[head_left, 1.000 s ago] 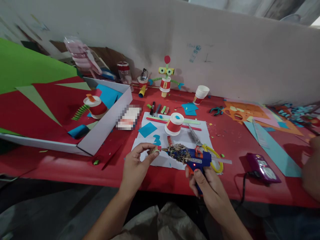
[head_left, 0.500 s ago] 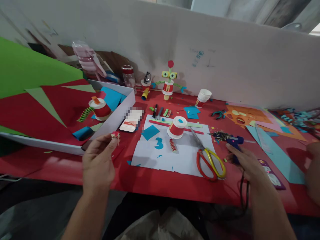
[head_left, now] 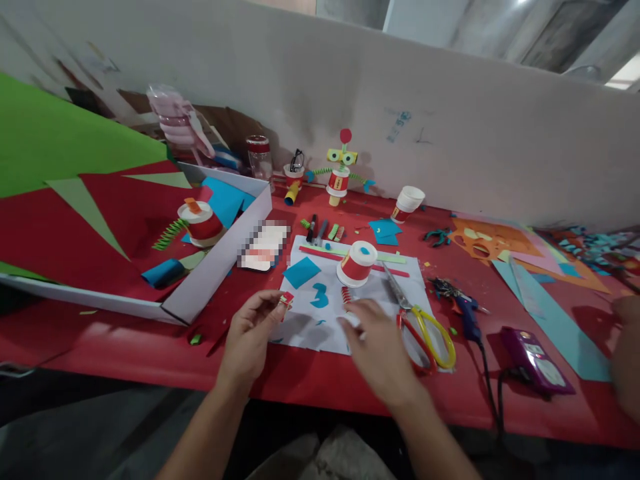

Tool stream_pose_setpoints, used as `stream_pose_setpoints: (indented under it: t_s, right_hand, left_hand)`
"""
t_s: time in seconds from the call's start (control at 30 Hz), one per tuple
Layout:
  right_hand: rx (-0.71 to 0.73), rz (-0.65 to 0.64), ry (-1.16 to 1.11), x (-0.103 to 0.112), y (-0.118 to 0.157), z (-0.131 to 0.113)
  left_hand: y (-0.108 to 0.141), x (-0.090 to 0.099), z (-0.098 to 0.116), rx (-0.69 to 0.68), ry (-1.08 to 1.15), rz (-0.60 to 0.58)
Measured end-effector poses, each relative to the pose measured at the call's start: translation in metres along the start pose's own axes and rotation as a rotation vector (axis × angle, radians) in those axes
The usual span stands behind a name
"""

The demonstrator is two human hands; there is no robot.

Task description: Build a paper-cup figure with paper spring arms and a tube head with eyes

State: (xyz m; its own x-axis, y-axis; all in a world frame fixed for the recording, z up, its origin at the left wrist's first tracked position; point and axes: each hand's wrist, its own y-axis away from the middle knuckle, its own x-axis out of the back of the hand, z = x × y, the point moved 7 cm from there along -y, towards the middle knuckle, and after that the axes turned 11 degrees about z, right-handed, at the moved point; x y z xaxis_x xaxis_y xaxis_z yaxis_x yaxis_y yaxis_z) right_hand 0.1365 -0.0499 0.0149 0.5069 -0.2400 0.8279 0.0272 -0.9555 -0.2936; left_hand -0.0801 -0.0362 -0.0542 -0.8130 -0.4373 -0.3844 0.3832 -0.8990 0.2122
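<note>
My left hand [head_left: 254, 333] pinches a small red-and-pale folded paper piece [head_left: 286, 300] between thumb and fingertips. Over the lower part of the white paper [head_left: 300, 333], my right hand [head_left: 377, 343] is open, thumb and fingers apart, slightly blurred. Just past its fingertips lies a red folded paper spring [head_left: 346, 293]; whether they touch is unclear. An upside-down red and white paper cup [head_left: 357, 263] with a blue scrap on top stands beyond. Scissors [head_left: 423, 333] with red and yellow handles lie right of my right hand. The glue gun [head_left: 467, 313] lies farther right on the table.
A finished cup figure [head_left: 339, 180] stands at the back. To the left is a white box [head_left: 220, 267] with coloured paper and another cup. A phone [head_left: 263, 247], stacked cups [head_left: 407, 203], pliers [head_left: 439, 237] and a purple device [head_left: 537, 360] lie around. Another person's hand [head_left: 627, 353] shows at right.
My right hand has let go of the glue gun and moved left over the white paper. My left hand has moved right with the folded paper piece.
</note>
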Motion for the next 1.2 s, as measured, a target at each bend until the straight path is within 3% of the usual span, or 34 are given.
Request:
stream_pose_setpoints:
  t_s: [0.07, 0.17, 0.3, 0.47, 0.6, 0.83, 1.03, 1.1, 1.2]
  right_hand:
    - [0.042, -0.094, 0.097, -0.034, -0.006, -0.033]
    - [-0.009, -0.132, 0.258, -0.062, -0.021, -0.042]
    - [-0.072, -0.108, 0.246, -0.071, -0.029, -0.029]
    - [-0.075, -0.071, 0.157, -0.066, -0.020, -0.022]
    - [-0.050, 0.017, -0.156, -0.046, -0.010, -0.023]
    - [-0.228, 0.087, -0.654, -0.015, 0.015, -0.002]
    - [-0.713, -0.026, -1.289, -0.028, 0.032, 0.006]
    - [-0.811, -0.046, -1.449, -0.031, 0.034, 0.003]
    - [-0.864, -0.024, -1.490, -0.034, 0.037, 0.007]
  left_hand:
    - [0.001, 0.002, -0.001, 0.009, -0.001, 0.005]
    - [0.001, 0.006, -0.002, 0.032, 0.005, 0.007]
    - [0.001, 0.008, -0.006, 0.054, 0.019, 0.000]
    - [0.000, 0.009, -0.008, 0.046, 0.016, 0.006]
    - [0.000, 0.008, -0.005, 0.015, 0.015, 0.006]
    - [0.012, 0.006, 0.002, -0.038, -0.063, -0.019]
    - [0.034, -0.018, 0.002, 0.022, 0.022, -0.125]
    - [0.043, -0.028, 0.001, 0.112, 0.071, -0.183]
    - [0.055, -0.039, -0.001, 0.219, 0.099, -0.253]
